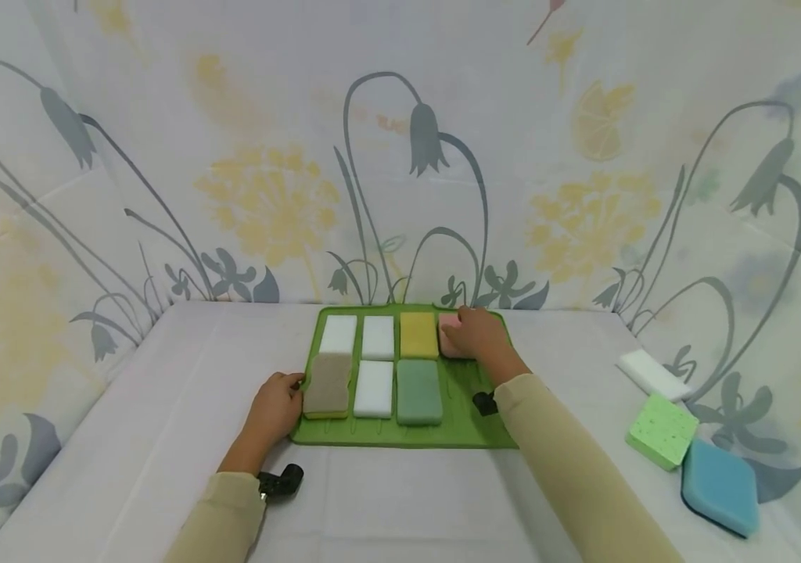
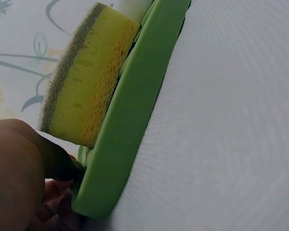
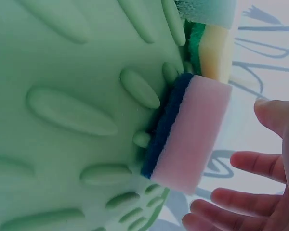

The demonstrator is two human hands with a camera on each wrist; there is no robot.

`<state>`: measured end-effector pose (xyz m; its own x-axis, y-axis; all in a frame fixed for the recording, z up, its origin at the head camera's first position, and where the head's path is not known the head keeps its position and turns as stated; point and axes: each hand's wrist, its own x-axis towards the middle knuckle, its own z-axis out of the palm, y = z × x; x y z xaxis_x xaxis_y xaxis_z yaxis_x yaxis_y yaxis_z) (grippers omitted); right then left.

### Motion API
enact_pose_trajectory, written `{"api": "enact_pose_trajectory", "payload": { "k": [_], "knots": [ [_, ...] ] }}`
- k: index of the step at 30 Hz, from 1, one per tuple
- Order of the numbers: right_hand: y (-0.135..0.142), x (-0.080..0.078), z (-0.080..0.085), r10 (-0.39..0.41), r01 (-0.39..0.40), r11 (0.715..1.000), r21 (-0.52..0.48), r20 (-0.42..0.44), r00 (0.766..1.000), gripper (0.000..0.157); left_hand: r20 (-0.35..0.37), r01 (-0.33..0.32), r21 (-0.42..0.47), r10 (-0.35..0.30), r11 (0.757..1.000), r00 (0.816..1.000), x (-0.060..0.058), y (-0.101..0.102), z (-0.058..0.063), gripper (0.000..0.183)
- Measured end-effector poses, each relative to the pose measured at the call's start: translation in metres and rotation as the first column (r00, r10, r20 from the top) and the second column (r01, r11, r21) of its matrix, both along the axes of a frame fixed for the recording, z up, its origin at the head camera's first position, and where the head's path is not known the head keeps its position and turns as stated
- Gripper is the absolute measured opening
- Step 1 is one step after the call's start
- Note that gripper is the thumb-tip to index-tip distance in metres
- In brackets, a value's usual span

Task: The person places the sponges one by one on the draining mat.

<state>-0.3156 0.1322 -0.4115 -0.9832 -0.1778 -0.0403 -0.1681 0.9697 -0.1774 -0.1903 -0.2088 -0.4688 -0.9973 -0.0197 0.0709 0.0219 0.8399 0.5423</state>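
Observation:
On the table lies a green ridged tray [image 1: 400, 436] carrying two rows of sponges. My left hand [image 1: 275, 410] holds the tray's left edge, thumb over the rim and fingers beneath it in the left wrist view. Right beside that thumb rests a yellow sponge with a grey-brown scourer on top [image 2: 86, 86]. At the tray's back right corner sits a pink sponge [image 3: 190, 137], its dark blue scourer side down on the ridges. My right hand [image 3: 250, 187] is over it with fingers spread; a gap shows between fingertips and sponge in the right wrist view.
White sponges [image 1: 378, 338], a yellow one [image 1: 418, 335] and a green one [image 1: 419, 392] fill other spots on the tray. To the right on the table lie a white block [image 1: 654, 375], a light green sponge [image 1: 662, 432] and a blue sponge [image 1: 720, 486]. A patterned cloth hangs behind.

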Motion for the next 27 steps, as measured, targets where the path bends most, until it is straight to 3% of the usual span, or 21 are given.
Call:
{"api": "enact_pose_trajectory", "payload": {
  "k": [4, 12, 27],
  "knots": [
    [0.005, 0.008, 0.002, -0.016, 0.017, 0.999, -0.040, 0.014, 1.000, 0.058, -0.007, 0.002, -0.003, -0.002, 1.000, 1.000, 0.001, -0.001, -0.001, 0.036],
    [0.015, 0.023, 0.008, -0.015, 0.012, 0.997, -0.073, -0.041, 0.999, 0.055, 0.003, -0.006, 0.004, 0.006, 1.000, 1.000, 0.001, -0.002, -0.003, 0.037],
    [0.037, 0.039, 0.000, -0.005, -0.003, 0.994, -0.106, -0.077, 0.997, 0.053, 0.001, 0.006, 0.002, -0.006, 1.000, 1.000, 0.000, -0.001, 0.000, 0.037]
  ]
}}
